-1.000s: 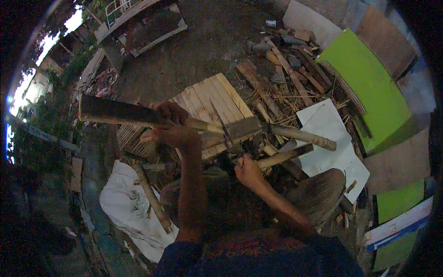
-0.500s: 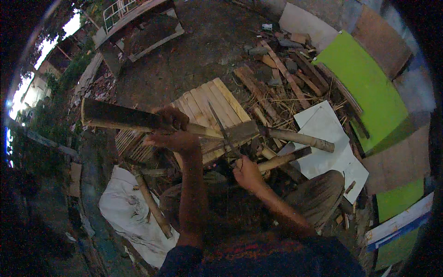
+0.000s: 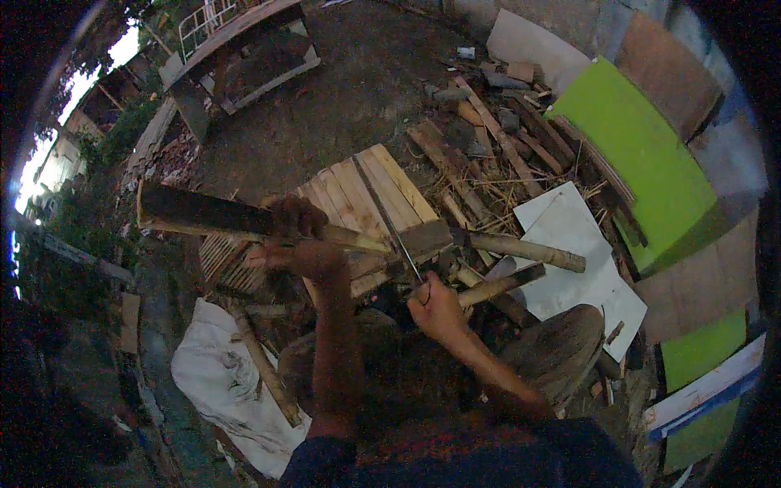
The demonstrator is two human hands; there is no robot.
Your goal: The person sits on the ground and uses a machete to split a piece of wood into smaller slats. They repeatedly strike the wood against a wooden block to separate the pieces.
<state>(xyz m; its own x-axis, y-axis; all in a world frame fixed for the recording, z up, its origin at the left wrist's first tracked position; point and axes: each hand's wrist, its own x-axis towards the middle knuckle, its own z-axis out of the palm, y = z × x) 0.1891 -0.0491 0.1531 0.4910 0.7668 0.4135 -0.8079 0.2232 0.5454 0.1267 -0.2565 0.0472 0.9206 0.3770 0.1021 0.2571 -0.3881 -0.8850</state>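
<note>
dark wood (image 3: 213, 215) fills curled left hand (image 3: 309, 244); fisted right hand (image 3: 439, 309) grips blade (image 3: 390, 221), its handle hidden.

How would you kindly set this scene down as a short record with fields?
Left hand: holds a wooden piece, dark on its upper face
Right hand: grips a long thin blade
Behind the blade: slatted wooden surface, pale boards
Lower left: crumpled white sheeting, a stick across it
Upper right: scrap wood, piled
Far right: bright green panel
</note>
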